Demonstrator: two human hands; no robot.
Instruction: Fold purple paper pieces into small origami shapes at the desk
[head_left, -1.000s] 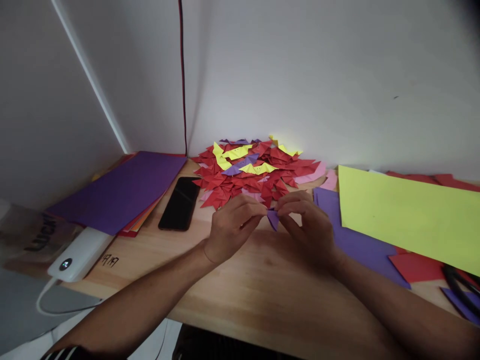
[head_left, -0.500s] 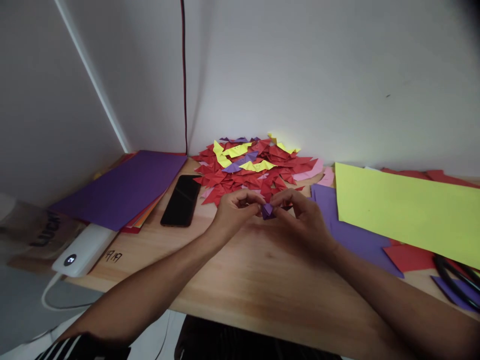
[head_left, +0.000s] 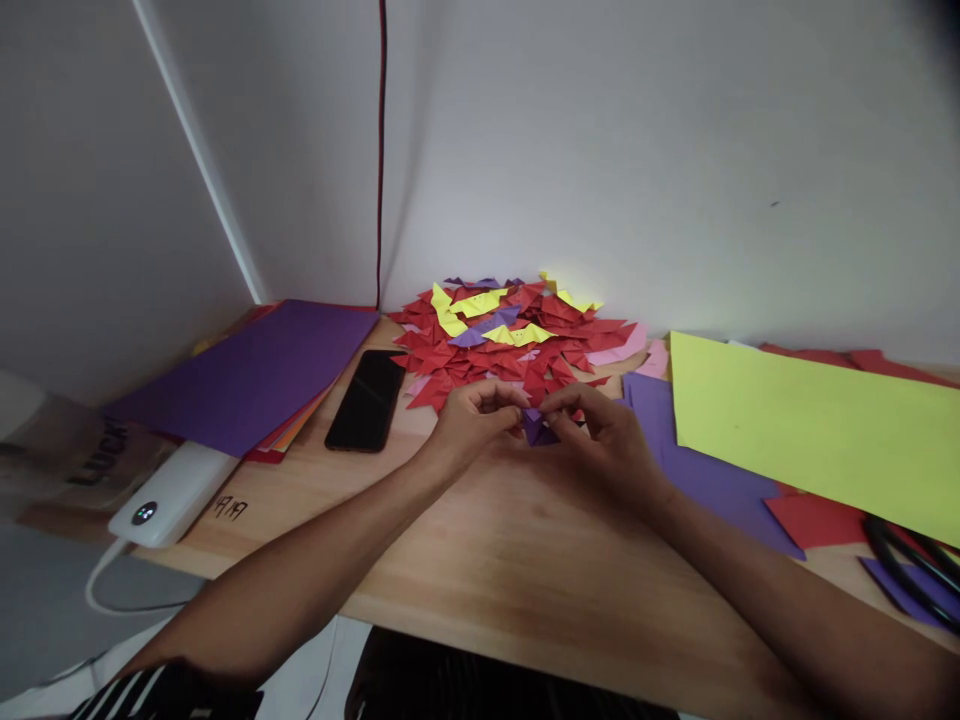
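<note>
A small folded purple paper piece [head_left: 535, 428] is pinched between both my hands just above the wooden table [head_left: 525, 580]. My left hand [head_left: 472, 420] grips its left side with fingers curled. My right hand [head_left: 604, 435] grips its right side, fingers also closed. Right behind the hands lies a pile of folded paper pieces [head_left: 510, 340], mostly red with a few yellow and purple ones.
A black phone [head_left: 366, 400] lies left of the pile. A stack of purple sheets [head_left: 247, 375] and a white power bank [head_left: 169, 495] sit at the left. A yellow sheet [head_left: 810, 430], purple sheet [head_left: 697, 470] and scissors [head_left: 911, 570] lie on the right.
Both hands have moved slightly away from me toward the pile and lowered, still working the purple piece between the fingers. The view shifted a little.
</note>
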